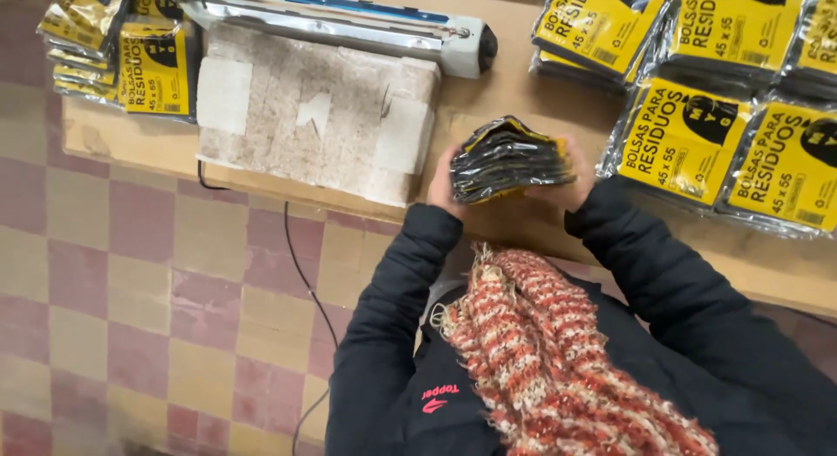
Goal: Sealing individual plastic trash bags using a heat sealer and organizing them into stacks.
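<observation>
Gripping a stack of black bag packets point(507, 158) between them, the left hand point(442, 186) and right hand point(571, 181) clamp its opposite ends, near the worktop's point(532, 98) front edge.

Packing workshop: heat sealer point(349, 24), stacked bag packs point(741, 90).

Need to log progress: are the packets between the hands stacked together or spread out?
Stacked: the packets form one tight bundle, edges showing, clasped between left hand and right hand.
</observation>
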